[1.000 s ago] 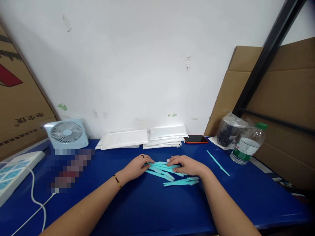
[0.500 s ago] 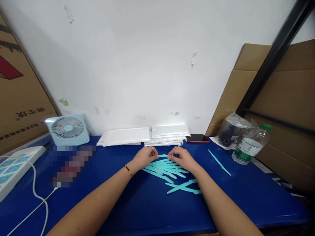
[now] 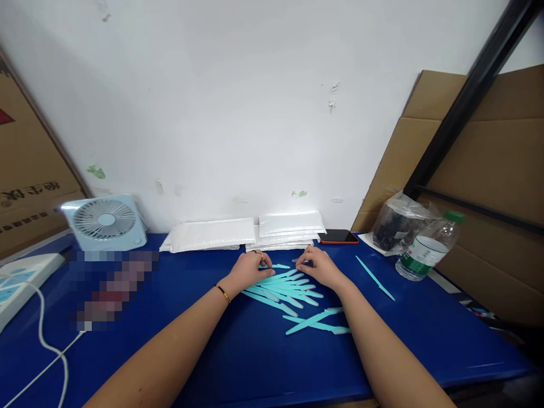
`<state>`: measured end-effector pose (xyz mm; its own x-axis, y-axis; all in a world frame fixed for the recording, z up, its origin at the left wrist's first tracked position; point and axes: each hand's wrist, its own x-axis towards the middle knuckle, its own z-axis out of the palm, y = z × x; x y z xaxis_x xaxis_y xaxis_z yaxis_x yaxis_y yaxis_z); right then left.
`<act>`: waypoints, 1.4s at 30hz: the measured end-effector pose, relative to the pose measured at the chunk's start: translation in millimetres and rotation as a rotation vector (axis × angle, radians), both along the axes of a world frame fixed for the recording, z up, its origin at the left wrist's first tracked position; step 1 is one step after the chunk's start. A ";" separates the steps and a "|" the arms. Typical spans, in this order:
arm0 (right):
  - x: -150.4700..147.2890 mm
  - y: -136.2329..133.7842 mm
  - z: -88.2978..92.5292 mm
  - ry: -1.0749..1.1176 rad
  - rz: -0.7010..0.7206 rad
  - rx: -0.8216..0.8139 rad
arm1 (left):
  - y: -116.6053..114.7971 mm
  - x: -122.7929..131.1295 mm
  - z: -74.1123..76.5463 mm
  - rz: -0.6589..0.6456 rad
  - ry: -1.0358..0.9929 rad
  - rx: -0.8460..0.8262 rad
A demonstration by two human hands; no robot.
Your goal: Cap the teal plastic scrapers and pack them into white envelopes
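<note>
Several turquoise plastic knives (image 3: 284,288) lie fanned out in a pile on the blue table (image 3: 255,357). My left hand (image 3: 250,268), with a ring and a bracelet, rests on the pile's left end, its fingers curled and pinching the end of one knife. The right hand (image 3: 319,266) lies on the far right end of the pile, fingers bent down onto the knives. Two more knives (image 3: 317,323) lie crossed just nearer to me, beside my right forearm. A single knife (image 3: 374,277) lies apart to the right.
White padded envelopes (image 3: 250,235) are stacked against the wall behind the pile, with a phone (image 3: 339,236) beside them. A small fan (image 3: 104,222) and a power strip (image 3: 21,277) with a white cable stand at left. A water bottle (image 3: 427,247) and a plastic bag (image 3: 399,221) sit at right, before cardboard.
Both hands have slid away from me toward the wall, over the far ends of the knives. The pile has spread into a fan, and the two nearer knives now lie crossed.
</note>
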<state>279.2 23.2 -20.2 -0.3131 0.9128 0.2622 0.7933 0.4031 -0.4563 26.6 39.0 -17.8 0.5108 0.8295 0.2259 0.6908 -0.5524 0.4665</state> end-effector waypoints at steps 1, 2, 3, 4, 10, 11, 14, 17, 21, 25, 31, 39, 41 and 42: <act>-3.6 -1.2 0.2 -0.017 0.016 -0.019 | -2.4 0.3 1.9 -0.025 0.031 -0.013; -6.7 -2.2 0.3 -0.030 0.028 -0.034 | -4.2 0.7 3.4 -0.041 0.058 -0.027; -9.1 -2.9 0.3 -0.034 0.039 -0.045 | -5.4 1.2 4.5 -0.050 0.077 -0.041; -10.7 -3.3 0.3 -0.031 0.050 -0.054 | -5.9 1.8 5.0 -0.050 0.089 -0.053; -5.1 -0.2 -1.6 0.109 0.107 -0.116 | -2.2 3.4 5.0 -0.014 0.125 -0.002; -2.0 1.3 -2.0 0.138 0.100 -0.113 | -0.9 2.8 5.1 0.006 0.136 0.030; 9.2 5.6 -2.1 0.170 0.031 -0.088 | 3.1 -0.7 5.5 0.079 0.158 0.101; 17.9 6.0 0.3 0.157 -0.037 -0.053 | 4.3 -4.0 5.9 0.108 0.131 0.113; 16.8 -1.5 3.6 0.150 0.038 -0.106 | -1.3 -3.1 7.2 -0.018 0.096 0.093; 7.1 -7.1 0.7 0.109 0.098 -0.201 | -5.2 0.5 7.4 -0.131 0.146 0.046; 9.1 0.5 -5.5 0.165 0.086 -0.219 | 2.5 -2.7 6.2 -0.055 0.200 0.061; 23.8 -5.5 8.4 0.127 0.049 -0.231 | 2.6 -6.9 11.5 0.018 0.118 0.050; 19.5 -9.7 10.2 0.084 0.133 -0.300 | -1.3 -4.0 12.3 -0.082 0.114 0.020; 16.8 -11.2 10.3 0.064 0.156 -0.319 | -3.1 -2.3 12.3 -0.124 0.120 0.011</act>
